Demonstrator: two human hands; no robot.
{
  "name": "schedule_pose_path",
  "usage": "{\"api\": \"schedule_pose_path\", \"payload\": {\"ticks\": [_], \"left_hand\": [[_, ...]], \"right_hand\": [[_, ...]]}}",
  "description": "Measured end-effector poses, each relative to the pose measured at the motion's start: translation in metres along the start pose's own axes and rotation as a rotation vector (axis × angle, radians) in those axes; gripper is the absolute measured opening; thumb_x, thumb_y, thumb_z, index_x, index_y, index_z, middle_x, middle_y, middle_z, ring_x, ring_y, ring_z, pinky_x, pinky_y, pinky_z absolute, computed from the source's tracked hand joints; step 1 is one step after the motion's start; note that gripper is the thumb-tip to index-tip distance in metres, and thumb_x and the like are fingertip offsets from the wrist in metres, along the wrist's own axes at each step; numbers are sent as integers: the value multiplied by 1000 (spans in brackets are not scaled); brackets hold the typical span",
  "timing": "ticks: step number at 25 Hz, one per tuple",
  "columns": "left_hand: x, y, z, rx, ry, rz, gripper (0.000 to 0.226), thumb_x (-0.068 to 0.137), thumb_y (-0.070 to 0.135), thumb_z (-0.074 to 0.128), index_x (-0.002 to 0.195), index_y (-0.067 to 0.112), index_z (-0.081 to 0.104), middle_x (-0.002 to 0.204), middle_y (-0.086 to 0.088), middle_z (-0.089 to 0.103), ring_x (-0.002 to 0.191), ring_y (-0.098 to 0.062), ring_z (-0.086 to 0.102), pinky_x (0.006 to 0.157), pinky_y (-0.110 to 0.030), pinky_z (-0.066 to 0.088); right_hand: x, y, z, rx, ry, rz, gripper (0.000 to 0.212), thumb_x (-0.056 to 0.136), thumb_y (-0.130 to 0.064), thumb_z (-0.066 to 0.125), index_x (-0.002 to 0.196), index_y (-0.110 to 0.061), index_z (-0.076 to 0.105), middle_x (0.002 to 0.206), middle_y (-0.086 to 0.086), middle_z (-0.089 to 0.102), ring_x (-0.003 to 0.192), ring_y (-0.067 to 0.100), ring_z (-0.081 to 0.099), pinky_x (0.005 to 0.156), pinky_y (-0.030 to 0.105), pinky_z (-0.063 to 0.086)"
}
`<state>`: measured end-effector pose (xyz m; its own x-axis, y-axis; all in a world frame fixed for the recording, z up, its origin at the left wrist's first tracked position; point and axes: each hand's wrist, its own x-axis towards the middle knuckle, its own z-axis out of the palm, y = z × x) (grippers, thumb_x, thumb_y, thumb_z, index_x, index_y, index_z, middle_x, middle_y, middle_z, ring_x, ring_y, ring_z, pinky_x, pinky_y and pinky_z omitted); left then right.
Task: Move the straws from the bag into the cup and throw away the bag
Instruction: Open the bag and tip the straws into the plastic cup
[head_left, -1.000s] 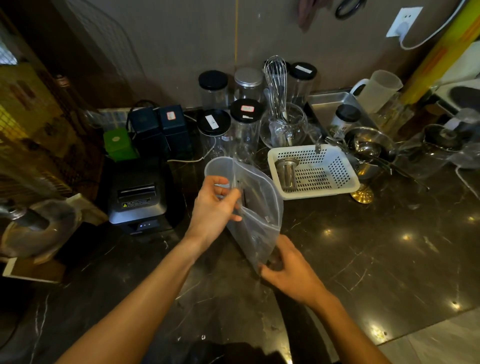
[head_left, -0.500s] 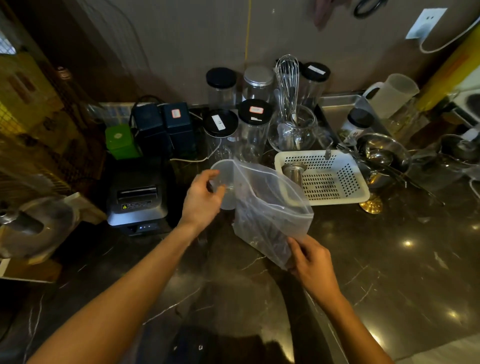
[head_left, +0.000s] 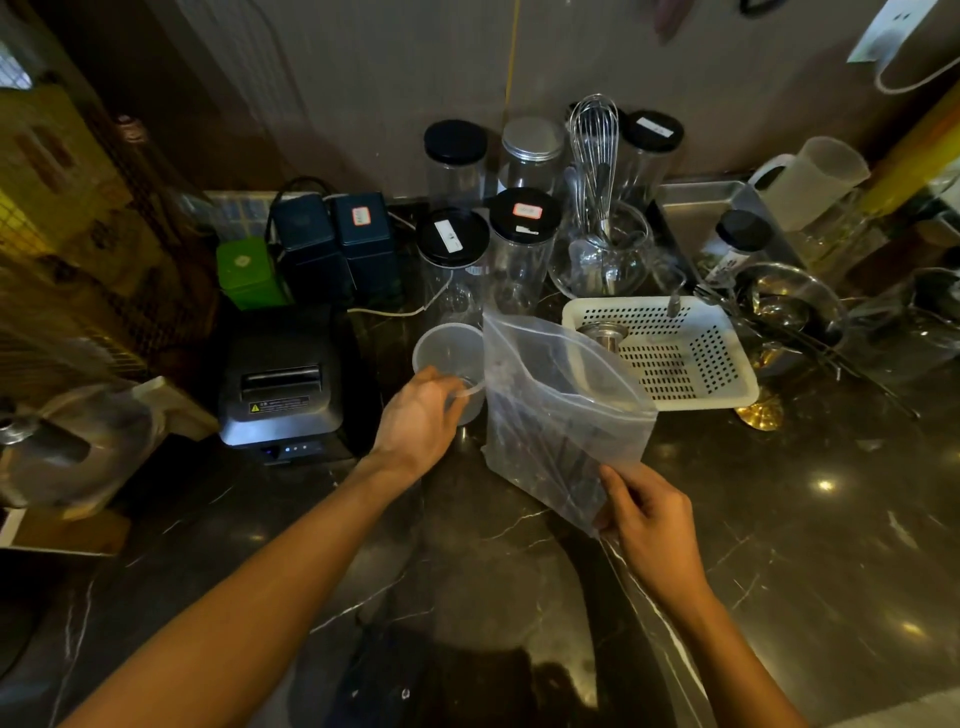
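A clear plastic zip bag (head_left: 561, 410) stands open-mouthed over the dark marble counter, with dark straws (head_left: 550, 447) faintly visible inside. My right hand (head_left: 649, 514) pinches its lower right corner. Just left of the bag, a clear plastic cup (head_left: 447, 353) is tilted with its mouth toward me. My left hand (head_left: 421, 421) grips the cup's near side and base, its fingers touching the bag's left edge.
A black receipt printer (head_left: 283, 389) sits to the left. Several lidded clear jars (head_left: 452, 249) and a whisk in a glass jug (head_left: 597, 244) stand behind the cup. A white perforated basket (head_left: 685, 358) holding a metal cup lies right of the bag, with metal bowls beyond.
My left hand let go of the bag's mouth, went to the cup and took hold of it. My right hand and the bag shifted right, and the bag's mouth fell open.
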<state>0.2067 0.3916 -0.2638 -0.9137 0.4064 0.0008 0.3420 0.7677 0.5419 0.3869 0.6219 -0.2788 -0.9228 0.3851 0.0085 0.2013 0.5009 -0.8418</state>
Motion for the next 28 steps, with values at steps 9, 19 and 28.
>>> {"api": "schedule_pose_path", "payload": {"ticks": [9,19,28], "left_hand": [[-88,3,-7,-33,-63,-18,18,103,29,58,115,25,71,130,-4,62,111,-21,68,93,-42,59],[-131,16,-1,38,-66,-42,41,97,50,60,135,34,61,143,7,57,113,-15,69,93,-39,60],[-50,59,-92,-262,232,278,53,94,44,65,143,24,56,140,2,56,124,-11,56,102,-37,55]], "right_hand": [[-20,-3,9,15,-16,-41,19,105,-25,60,93,-28,75,84,-10,69,79,10,69,63,19,54],[-41,-11,3,-7,-10,12,18,105,-27,57,94,-30,72,85,-3,70,75,9,71,68,38,63],[1,-57,-48,-175,-39,-184,18,103,-37,55,97,-33,72,90,-11,69,87,4,66,73,33,58]]}}
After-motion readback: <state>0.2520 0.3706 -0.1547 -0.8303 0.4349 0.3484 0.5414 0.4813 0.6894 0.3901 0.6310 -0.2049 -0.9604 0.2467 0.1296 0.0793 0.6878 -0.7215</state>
